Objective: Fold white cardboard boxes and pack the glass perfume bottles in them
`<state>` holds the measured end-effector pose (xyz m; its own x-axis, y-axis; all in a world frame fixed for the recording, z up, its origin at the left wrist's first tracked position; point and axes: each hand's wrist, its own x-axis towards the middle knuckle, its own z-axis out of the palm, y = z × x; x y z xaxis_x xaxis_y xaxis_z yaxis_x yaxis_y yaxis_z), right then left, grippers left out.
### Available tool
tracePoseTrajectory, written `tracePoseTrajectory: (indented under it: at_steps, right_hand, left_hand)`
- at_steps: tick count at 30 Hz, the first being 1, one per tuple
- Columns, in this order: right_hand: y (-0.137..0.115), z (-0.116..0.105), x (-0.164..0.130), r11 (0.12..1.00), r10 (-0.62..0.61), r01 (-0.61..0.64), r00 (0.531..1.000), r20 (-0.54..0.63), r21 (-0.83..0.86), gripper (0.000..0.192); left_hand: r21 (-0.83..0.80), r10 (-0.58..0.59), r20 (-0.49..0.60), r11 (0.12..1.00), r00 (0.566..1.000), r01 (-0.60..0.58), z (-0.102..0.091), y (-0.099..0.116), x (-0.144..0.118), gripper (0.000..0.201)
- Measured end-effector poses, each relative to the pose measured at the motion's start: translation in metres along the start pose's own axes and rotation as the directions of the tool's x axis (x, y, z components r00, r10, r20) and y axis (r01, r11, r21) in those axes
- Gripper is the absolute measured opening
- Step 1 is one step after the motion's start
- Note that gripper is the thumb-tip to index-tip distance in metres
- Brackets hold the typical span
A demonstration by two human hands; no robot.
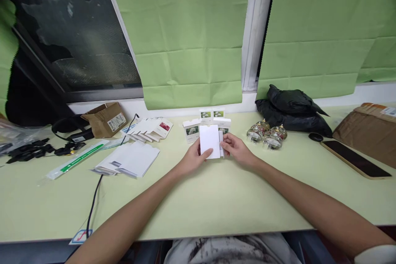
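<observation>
Between my two hands, above the table, is a white paper box [209,142] that looks partly folded. My left hand [195,156] grips its left side, thumb across the face. At its right edge, my right hand [236,149] pinches a narrow side flap. Just behind stand small white boxes with flower pictures: one at the left [192,130], one at the right [223,123] partly covered by the held box, and a pair [212,114] farther back. To the left lie a stack of flat white box blanks [136,157] and a fanned pile of printed ones [151,128].
Right of my hands are several gold-and-clear ornaments [267,134], black plastic bags [292,109], a phone [355,159] and a large brown parcel [371,132]. At left are an open carton [105,119], a green-striped packet [77,159] and a black cable [94,202].
</observation>
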<state>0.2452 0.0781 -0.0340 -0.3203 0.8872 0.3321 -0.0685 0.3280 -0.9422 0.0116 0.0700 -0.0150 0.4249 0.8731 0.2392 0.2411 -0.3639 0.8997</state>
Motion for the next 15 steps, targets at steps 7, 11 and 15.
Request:
tracePoseTrajectory:
  at_steps: [7,11,15]
  right_hand:
    - [0.0041,-0.0013,0.0004,1.0,-0.007,0.007,1.0,0.028,0.006,0.037]
    - [0.0054,-0.0006,0.0003,1.0,-0.007,0.007,0.999,0.046,-0.002,0.036]
    - [0.0068,0.0008,0.0005,1.0,-0.003,0.003,0.999,0.047,0.006,0.036]
  left_hand:
    - [0.06,0.011,-0.042,0.998,0.999,-0.008,0.0012,-0.0046,0.0011,0.053]
    - [-0.045,-0.01,0.002,0.999,1.0,0.01,0.0019,-0.0028,0.0012,0.056]
    - [-0.079,-0.022,-0.004,0.997,1.0,0.022,0.0022,-0.0062,0.0028,0.058]
